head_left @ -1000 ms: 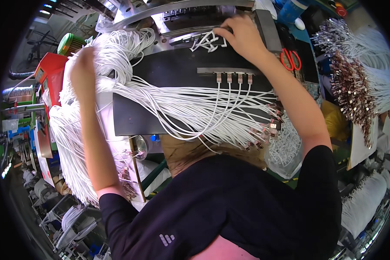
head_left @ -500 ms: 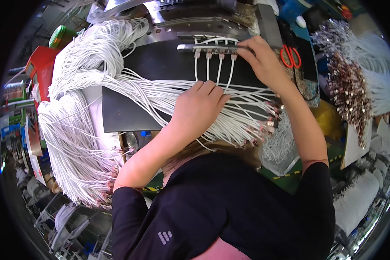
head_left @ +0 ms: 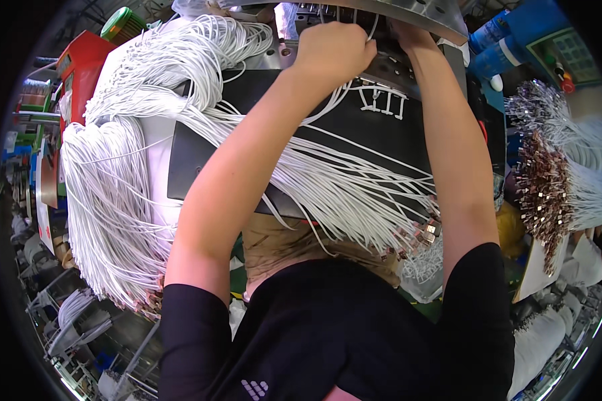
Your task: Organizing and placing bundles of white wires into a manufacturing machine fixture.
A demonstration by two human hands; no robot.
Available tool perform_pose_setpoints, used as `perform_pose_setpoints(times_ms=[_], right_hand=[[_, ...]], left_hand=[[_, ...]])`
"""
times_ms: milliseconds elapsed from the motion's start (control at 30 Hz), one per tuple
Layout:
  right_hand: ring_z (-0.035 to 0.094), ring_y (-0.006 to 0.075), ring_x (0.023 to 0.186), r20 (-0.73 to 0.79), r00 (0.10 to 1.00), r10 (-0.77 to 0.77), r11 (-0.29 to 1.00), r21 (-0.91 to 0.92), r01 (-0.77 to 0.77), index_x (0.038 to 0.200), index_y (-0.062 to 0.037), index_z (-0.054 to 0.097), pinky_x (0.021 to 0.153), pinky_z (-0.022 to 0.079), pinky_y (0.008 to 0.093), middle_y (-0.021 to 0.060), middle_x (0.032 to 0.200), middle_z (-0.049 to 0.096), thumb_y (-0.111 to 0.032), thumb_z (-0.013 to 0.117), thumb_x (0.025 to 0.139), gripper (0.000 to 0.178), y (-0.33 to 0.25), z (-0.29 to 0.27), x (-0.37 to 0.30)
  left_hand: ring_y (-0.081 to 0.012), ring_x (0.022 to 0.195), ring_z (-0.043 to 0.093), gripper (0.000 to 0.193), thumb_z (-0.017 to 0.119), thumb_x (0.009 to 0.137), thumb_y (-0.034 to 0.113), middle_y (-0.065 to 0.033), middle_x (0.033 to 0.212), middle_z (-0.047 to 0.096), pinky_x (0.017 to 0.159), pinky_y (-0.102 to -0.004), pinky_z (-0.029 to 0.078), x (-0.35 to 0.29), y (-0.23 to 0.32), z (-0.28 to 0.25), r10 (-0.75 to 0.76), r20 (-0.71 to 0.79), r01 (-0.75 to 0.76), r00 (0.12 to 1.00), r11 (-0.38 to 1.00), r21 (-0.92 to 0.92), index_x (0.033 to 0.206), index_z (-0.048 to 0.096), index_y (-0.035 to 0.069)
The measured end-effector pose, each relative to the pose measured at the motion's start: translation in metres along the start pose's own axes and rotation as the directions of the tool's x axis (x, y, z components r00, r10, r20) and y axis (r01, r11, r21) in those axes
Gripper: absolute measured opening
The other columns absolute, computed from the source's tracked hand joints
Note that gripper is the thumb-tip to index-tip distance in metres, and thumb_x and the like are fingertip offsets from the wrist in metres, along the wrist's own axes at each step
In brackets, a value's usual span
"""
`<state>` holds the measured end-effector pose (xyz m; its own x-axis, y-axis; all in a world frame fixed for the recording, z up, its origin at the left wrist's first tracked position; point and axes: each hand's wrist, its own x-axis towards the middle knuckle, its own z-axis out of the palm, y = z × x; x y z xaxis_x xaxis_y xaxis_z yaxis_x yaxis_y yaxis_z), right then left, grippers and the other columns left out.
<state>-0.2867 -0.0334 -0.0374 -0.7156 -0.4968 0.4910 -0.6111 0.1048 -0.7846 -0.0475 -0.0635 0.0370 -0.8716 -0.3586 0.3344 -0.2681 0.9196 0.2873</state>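
My left hand (head_left: 333,50) is closed around a few white cables (head_left: 338,100) at the far side of the black work surface. Their upper ends rise past my knuckles toward a metal mould or fixture. My right hand (head_left: 410,35) reaches in at the far edge, beneath a thick metal plate (head_left: 428,15); its fingers are hidden. A white ladder-shaped plastic piece (head_left: 383,101) lies between my forearms, by a dark metal block. A large bundle of white cables (head_left: 341,187) crosses the black surface, with metal connectors (head_left: 429,230) at the near right end.
More white cable coils (head_left: 114,207) hang over the left edge beside a red machine part (head_left: 83,67). On the right are cables with copper-coloured connectors (head_left: 545,194) and a blue machine with a panel (head_left: 562,57). A clear bag of white scraps (head_left: 423,274) hangs below the surface.
Both hands have moved away from me to the machine. The metal bar with several cables has left the near work surface. A white ladder-shaped piece now shows there.
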Motion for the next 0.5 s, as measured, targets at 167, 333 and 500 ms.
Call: perform_pose_setpoints(times_ms=[167, 333, 500], right_hand=[[0.066, 0.0282, 0.095, 0.242, 0.966, -0.088, 0.984, 0.171, 0.046, 0.111, -0.0025, 0.067, 0.089, 0.05, 0.04, 0.0136, 0.1, 0.071, -0.024, 0.057, 0.097, 0.028, -0.003, -0.018, 0.004], [0.064, 0.0353, 0.102, 0.409, 0.899, -0.157, 0.843, -0.419, 0.338, 0.115, -0.0045, 0.066, 0.093, 0.048, 0.0433, 0.0206, 0.112, 0.067, -0.028, 0.056, 0.096, 0.032, -0.005, -0.032, 0.002], [0.058, 0.0404, 0.112, 0.35, 0.863, -0.363, 0.823, -0.313, 0.474, 0.121, -0.0018, 0.062, 0.098, 0.044, 0.0467, 0.0256, 0.123, 0.061, -0.031, 0.052, 0.097, 0.039, -0.104, -0.046, -0.076]], left_hand=[[-0.0331, 0.079, 0.069, 0.035, 0.057, 0.092, 0.038, -0.0135, 0.077, 0.07, 0.075, -0.0447, 0.055, 0.005, -0.001, -0.002, -0.03, 0.181, 0.042, 0.983, 0.997, -0.062, 0.086, 0.075, 0.009], [-0.0344, 0.081, 0.07, 0.035, 0.057, 0.091, 0.036, -0.0154, 0.08, 0.071, 0.077, -0.0456, 0.055, 0.011, -0.001, 0.008, -0.031, 0.088, 0.04, 0.996, 0.994, -0.105, 0.085, 0.075, 0.007], [-0.036, 0.084, 0.068, 0.034, 0.059, 0.093, 0.034, -0.0183, 0.084, 0.07, 0.079, -0.047, 0.054, 0.006, -0.031, 0.015, -0.066, -0.113, 0.068, 0.991, 0.998, 0.013, 0.086, 0.073, 0.003]])
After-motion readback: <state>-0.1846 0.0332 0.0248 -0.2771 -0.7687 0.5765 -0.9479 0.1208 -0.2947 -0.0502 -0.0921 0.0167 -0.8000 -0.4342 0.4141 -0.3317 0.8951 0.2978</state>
